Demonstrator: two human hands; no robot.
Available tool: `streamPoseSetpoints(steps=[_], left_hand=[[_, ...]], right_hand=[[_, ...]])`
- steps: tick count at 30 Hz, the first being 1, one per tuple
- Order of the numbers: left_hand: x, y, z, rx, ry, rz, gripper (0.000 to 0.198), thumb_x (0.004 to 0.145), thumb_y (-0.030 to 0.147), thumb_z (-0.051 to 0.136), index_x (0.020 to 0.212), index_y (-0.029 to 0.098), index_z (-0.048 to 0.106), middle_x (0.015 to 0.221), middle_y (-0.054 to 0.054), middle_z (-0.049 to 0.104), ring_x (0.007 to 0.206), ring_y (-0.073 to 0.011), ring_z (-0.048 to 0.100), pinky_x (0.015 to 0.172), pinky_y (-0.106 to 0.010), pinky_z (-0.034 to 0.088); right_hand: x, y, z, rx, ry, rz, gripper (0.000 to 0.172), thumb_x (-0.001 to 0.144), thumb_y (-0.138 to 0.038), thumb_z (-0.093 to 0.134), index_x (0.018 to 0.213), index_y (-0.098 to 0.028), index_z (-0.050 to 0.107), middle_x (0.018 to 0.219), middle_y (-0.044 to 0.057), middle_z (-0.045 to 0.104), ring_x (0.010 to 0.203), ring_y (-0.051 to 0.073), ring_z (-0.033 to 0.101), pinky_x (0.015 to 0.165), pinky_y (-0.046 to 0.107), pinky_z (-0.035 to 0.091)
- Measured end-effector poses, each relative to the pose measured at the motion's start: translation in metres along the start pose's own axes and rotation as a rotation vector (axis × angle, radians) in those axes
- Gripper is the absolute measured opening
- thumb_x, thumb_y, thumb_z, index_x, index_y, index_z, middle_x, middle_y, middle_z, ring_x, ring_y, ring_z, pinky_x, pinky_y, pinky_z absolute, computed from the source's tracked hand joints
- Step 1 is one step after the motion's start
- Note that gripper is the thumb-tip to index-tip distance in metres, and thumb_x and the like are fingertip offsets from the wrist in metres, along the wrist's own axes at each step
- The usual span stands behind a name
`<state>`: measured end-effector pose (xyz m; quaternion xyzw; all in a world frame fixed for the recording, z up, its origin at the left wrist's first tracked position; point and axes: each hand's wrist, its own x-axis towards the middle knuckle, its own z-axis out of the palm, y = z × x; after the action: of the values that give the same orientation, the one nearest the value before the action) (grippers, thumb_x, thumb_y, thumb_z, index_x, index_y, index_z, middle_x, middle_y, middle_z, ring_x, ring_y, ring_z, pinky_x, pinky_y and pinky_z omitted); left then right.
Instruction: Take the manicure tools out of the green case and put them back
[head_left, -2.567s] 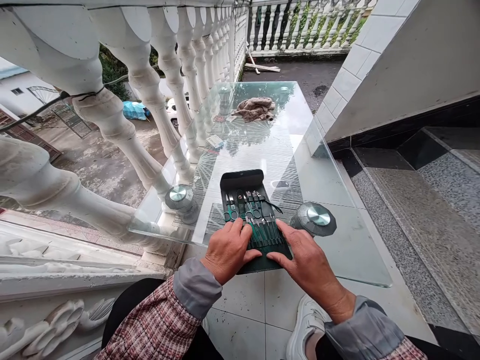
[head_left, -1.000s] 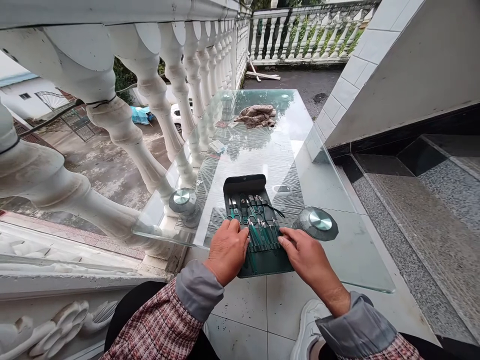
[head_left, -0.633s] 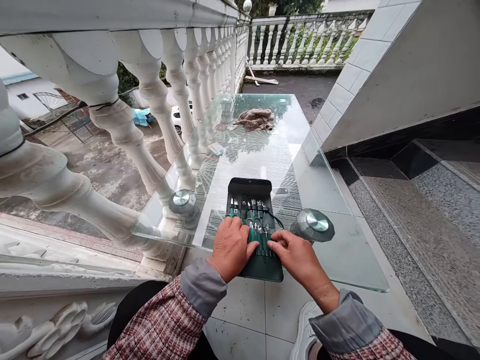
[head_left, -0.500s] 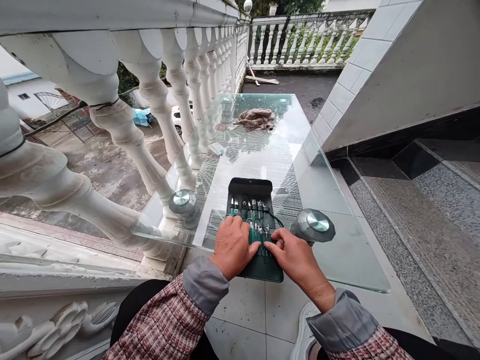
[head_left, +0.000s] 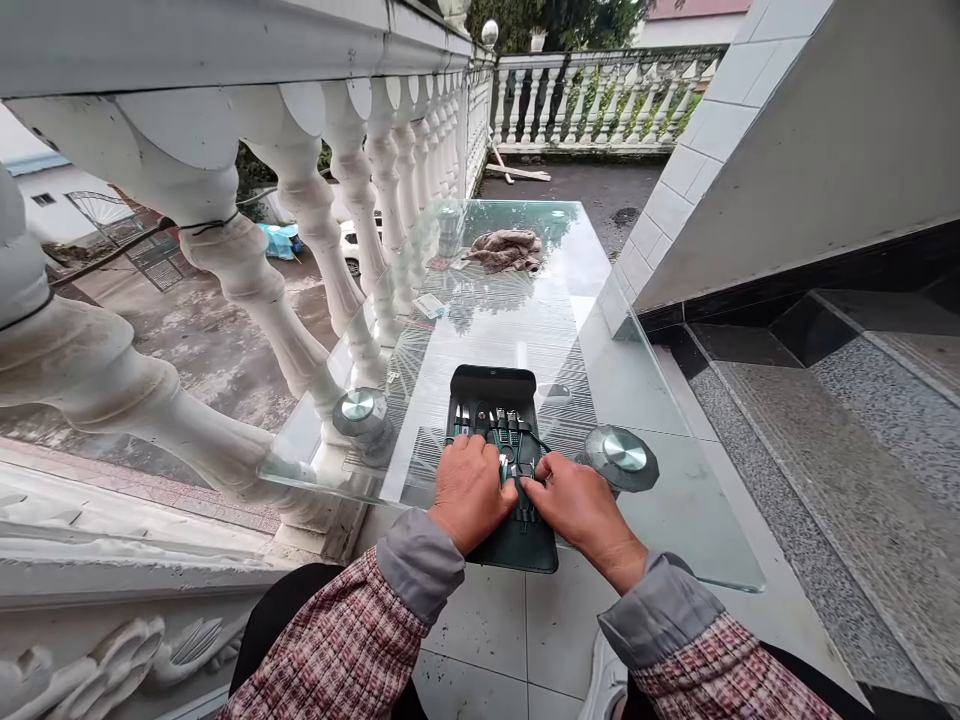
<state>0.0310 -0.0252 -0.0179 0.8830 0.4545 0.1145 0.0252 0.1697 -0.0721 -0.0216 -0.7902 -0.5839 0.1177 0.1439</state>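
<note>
A dark green manicure case (head_left: 517,555) lies unfolded at the near edge of the glass table, its flap (head_left: 493,378) pointing away from me. Nail clippers (head_left: 512,420) and other slim metal tools sit in its upper row of loops. My left hand (head_left: 471,492) is closed over the case's left side, the thumb resting across the lower row. Thumb and fingers of my right hand (head_left: 581,502) pinch together at the right of that row. What lies between those fingertips is too small and covered to name. Both thumbs are close together.
The glass tabletop (head_left: 517,330) stands on legs with round metal caps (head_left: 625,450). A crumpled brown cloth (head_left: 502,250) and a small card (head_left: 429,305) are farther back. A white balustrade (head_left: 255,260) runs along the left, and stone steps (head_left: 840,400) rise on the right.
My right hand has shifted slightly left, its thumb nearer the left thumb, covering more of the lower tools. The left hand keeps its place on the case. The view has tilted a little.
</note>
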Motion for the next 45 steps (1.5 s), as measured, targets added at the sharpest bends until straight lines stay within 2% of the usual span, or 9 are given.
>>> streamPoseSetpoints(steps=[7,13,18,26,31,35,40,43,45], left_hand=[[0.001,0.0,0.0,0.005,-0.009,-0.003,0.021,0.072,0.037,0.061,0.075,0.017,0.056,0.082,-0.006,0.057,0.082,-0.0237,0.051,0.07,-0.036,0.042],[0.002,0.002,-0.002,-0.02,-0.023,-0.025,0.02,0.072,0.036,0.063,0.074,0.018,0.056,0.082,-0.005,0.057,0.081,-0.0217,0.051,0.07,-0.035,0.041],[0.003,0.0,-0.004,-0.041,-0.061,-0.008,0.022,0.071,0.038,0.066,0.074,0.018,0.056,0.081,-0.004,0.057,0.081,-0.021,0.051,0.07,-0.033,0.04],[0.002,-0.005,0.0,-0.103,-0.046,-0.012,0.02,0.072,0.037,0.066,0.075,0.019,0.057,0.081,-0.003,0.056,0.08,-0.0202,0.049,0.07,-0.032,0.038],[0.001,-0.005,-0.001,-0.123,-0.059,-0.012,0.021,0.072,0.037,0.066,0.076,0.019,0.056,0.082,-0.003,0.056,0.08,-0.0196,0.048,0.07,-0.032,0.038],[0.0,-0.005,-0.002,-0.114,-0.056,0.004,0.022,0.072,0.038,0.065,0.077,0.019,0.056,0.083,-0.003,0.055,0.08,-0.0199,0.047,0.069,-0.032,0.038],[-0.001,-0.004,-0.002,-0.097,-0.041,0.022,0.022,0.073,0.038,0.064,0.078,0.019,0.055,0.084,-0.003,0.055,0.08,-0.0205,0.047,0.07,-0.032,0.038],[-0.002,-0.004,-0.003,-0.076,-0.041,0.037,0.022,0.074,0.037,0.064,0.08,0.018,0.055,0.084,-0.003,0.055,0.08,-0.0207,0.047,0.069,-0.033,0.038],[-0.002,-0.004,-0.003,-0.066,-0.041,0.045,0.021,0.075,0.037,0.063,0.08,0.019,0.054,0.085,-0.004,0.055,0.08,-0.0209,0.047,0.069,-0.033,0.039]], right_hand=[[0.01,-0.001,-0.003,0.129,-0.062,0.078,0.008,0.066,-0.022,0.051,0.058,-0.021,0.054,0.063,0.004,0.062,0.063,0.018,0.055,0.054,0.027,0.026],[0.015,0.003,-0.004,0.28,-0.087,0.165,0.009,0.061,-0.022,0.05,0.052,-0.021,0.053,0.056,0.002,0.061,0.056,0.016,0.053,0.052,0.026,0.031],[0.02,0.005,-0.003,0.494,-0.126,0.236,0.009,0.064,-0.024,0.049,0.055,-0.02,0.051,0.042,-0.004,0.051,0.041,0.011,0.05,0.044,0.022,0.035],[0.03,0.028,-0.018,0.711,-0.067,0.312,0.013,0.069,-0.034,0.049,0.068,-0.021,0.048,0.054,-0.004,0.054,0.044,0.01,0.052,0.038,0.021,0.04],[0.035,0.059,-0.029,0.612,-0.008,0.389,0.02,0.069,-0.028,0.05,0.087,-0.02,0.052,0.058,-0.004,0.055,0.043,0.011,0.052,0.041,0.023,0.041],[0.032,0.072,-0.03,0.458,0.02,0.369,0.02,0.068,-0.024,0.053,0.087,-0.02,0.056,0.056,-0.003,0.055,0.049,0.014,0.052,0.048,0.025,0.037],[0.02,0.056,-0.024,0.136,0.168,0.102,0.012,0.075,-0.03,0.051,0.081,-0.021,0.057,0.069,0.001,0.06,0.065,0.016,0.053,0.055,0.025,0.031],[0.014,0.034,-0.016,0.16,0.035,-0.023,0.022,0.082,-0.035,0.047,0.067,-0.02,0.053,0.064,0.0,0.059,0.06,0.013,0.051,0.055,0.024,0.029],[0.013,0.021,-0.012,0.098,-0.032,-0.027,0.025,0.083,-0.036,0.047,0.064,-0.02,0.053,0.063,0.001,0.06,0.059,0.014,0.051,0.054,0.025,0.026]])
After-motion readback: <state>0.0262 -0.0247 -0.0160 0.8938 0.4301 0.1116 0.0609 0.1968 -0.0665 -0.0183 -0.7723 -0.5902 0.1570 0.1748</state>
